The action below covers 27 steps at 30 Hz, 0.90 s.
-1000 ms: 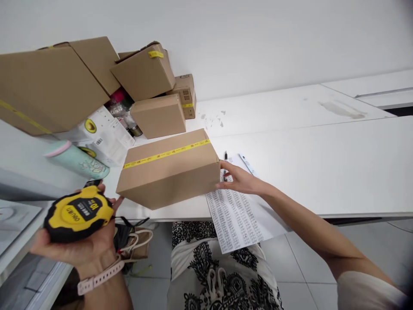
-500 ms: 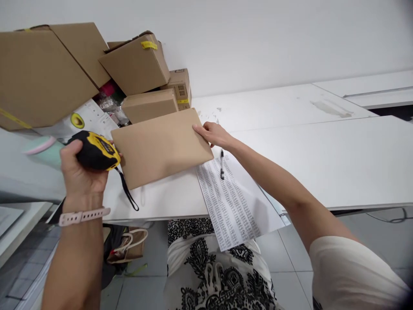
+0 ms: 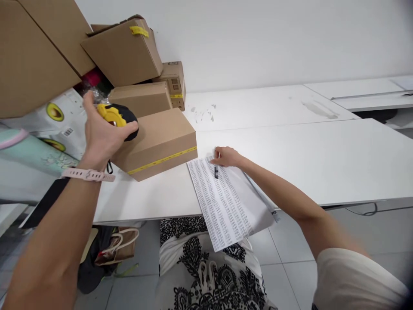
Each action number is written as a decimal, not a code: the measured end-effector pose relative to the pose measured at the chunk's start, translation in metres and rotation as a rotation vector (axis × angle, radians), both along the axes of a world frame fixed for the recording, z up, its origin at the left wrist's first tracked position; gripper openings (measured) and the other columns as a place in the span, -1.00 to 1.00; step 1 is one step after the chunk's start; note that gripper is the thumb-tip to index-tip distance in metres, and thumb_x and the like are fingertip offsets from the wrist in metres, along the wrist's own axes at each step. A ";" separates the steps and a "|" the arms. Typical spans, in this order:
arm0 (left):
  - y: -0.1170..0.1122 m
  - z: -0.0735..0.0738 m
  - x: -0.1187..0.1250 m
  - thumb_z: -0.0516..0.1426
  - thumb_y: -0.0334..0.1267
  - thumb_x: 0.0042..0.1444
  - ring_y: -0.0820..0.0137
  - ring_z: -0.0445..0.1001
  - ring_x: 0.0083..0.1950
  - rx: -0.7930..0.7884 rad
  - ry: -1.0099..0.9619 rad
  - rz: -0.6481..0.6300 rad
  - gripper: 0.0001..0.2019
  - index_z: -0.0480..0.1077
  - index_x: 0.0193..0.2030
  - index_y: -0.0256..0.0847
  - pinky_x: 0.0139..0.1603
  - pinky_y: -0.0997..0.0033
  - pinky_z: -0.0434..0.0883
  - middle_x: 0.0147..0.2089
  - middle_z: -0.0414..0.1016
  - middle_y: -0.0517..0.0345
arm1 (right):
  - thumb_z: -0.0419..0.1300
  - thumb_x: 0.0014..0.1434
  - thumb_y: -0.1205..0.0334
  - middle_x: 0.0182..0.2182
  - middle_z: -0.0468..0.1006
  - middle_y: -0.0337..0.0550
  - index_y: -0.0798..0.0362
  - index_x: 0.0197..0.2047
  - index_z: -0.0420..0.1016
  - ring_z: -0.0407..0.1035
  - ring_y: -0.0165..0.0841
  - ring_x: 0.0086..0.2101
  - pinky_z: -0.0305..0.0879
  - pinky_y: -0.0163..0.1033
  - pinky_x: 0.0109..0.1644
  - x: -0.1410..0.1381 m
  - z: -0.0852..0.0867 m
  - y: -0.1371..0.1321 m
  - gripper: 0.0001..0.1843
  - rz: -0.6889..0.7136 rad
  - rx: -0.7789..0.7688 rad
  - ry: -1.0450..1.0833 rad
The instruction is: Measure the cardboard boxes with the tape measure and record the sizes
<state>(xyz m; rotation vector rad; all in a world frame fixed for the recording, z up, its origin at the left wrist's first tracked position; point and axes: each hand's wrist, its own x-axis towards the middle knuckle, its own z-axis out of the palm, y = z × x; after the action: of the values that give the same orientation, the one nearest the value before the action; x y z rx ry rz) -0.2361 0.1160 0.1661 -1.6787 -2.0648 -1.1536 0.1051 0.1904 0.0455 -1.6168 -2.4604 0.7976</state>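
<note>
My left hand (image 3: 105, 131) is closed around a black and yellow tape measure (image 3: 118, 116), held over the left part of a cardboard box (image 3: 161, 144). That box rests on the table, with a yellow strip along its front side. To its right, my right hand (image 3: 227, 156) has its fingers closed over the upper part of a pen (image 3: 216, 173); only the pen's black lower end shows. Beneath the pen lies a printed sheet (image 3: 222, 206) with columns of small text, its near end jutting past the table's front edge.
Several cardboard boxes (image 3: 125, 56) are stacked at the back left against the wall. White packaging with avocado pictures (image 3: 69, 110) and a mint-green bottle (image 3: 35, 146) lie at left. The white table (image 3: 290, 168) stretches right. A bag with handles (image 3: 121, 245) stands on the floor.
My right hand has let go of the box and moved down to the pen. The box now rests on the table, its taped side showing. My left hand has moved the tape measure up and right.
</note>
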 end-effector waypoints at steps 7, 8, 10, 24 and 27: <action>0.015 0.009 0.044 0.41 -0.16 -0.18 -0.09 0.24 0.34 -0.247 0.078 0.038 0.15 -0.13 0.49 -0.24 0.30 -0.28 0.22 0.42 0.17 -0.14 | 0.17 0.10 0.29 -0.43 0.62 -0.11 0.13 -0.13 0.53 0.51 -0.31 -0.37 0.42 -0.17 -0.19 0.024 -0.002 0.001 -0.75 -0.039 -0.323 0.673; 0.018 0.008 0.044 0.41 -0.15 -0.19 -0.10 0.25 0.34 -0.255 0.085 0.032 0.15 -0.11 0.48 -0.24 0.29 -0.30 0.21 0.42 0.17 -0.13 | 0.17 0.12 0.23 -0.33 0.65 -0.03 0.15 -0.10 0.53 0.54 -0.28 -0.29 0.44 -0.14 -0.12 0.033 0.000 0.003 -0.71 -0.059 -0.374 0.833; 0.026 0.004 0.039 0.43 -0.12 -0.22 -0.12 0.26 0.32 -0.272 0.087 0.028 0.14 -0.05 0.47 -0.25 0.27 -0.33 0.22 0.41 0.19 -0.12 | 0.22 0.12 0.14 -0.15 0.66 0.05 0.15 -0.04 0.54 0.55 -0.22 -0.15 0.44 -0.07 0.01 0.051 0.005 0.005 -0.63 -0.076 -0.413 1.070; -0.015 -0.078 0.148 0.10 -0.19 0.28 0.12 0.38 0.24 -0.082 0.263 -0.649 -0.66 0.34 0.15 -0.19 0.29 -0.03 0.31 0.16 0.50 -0.09 | 0.18 0.15 -0.30 -0.22 0.60 -0.10 0.02 -0.02 0.42 0.47 -0.33 -0.20 0.38 -0.14 -0.03 0.037 -0.027 0.006 -0.42 -0.213 -0.280 1.262; -0.022 -0.128 0.189 0.04 -0.08 0.32 0.13 0.21 0.42 -0.442 0.348 -0.895 -0.50 0.21 0.31 -0.27 0.43 0.01 0.16 0.37 0.30 -0.18 | 0.39 -0.01 -0.14 -0.26 0.57 -0.14 0.05 -0.15 0.47 0.43 -0.37 -0.27 0.36 -0.18 -0.12 0.033 -0.034 0.009 -0.50 -0.231 -0.249 1.195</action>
<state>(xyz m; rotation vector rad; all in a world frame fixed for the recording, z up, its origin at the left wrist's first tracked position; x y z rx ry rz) -0.0472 0.0944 0.0385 -2.9214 -1.4074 -0.4865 0.1382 0.1993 0.0111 -0.9299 -1.3371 1.4750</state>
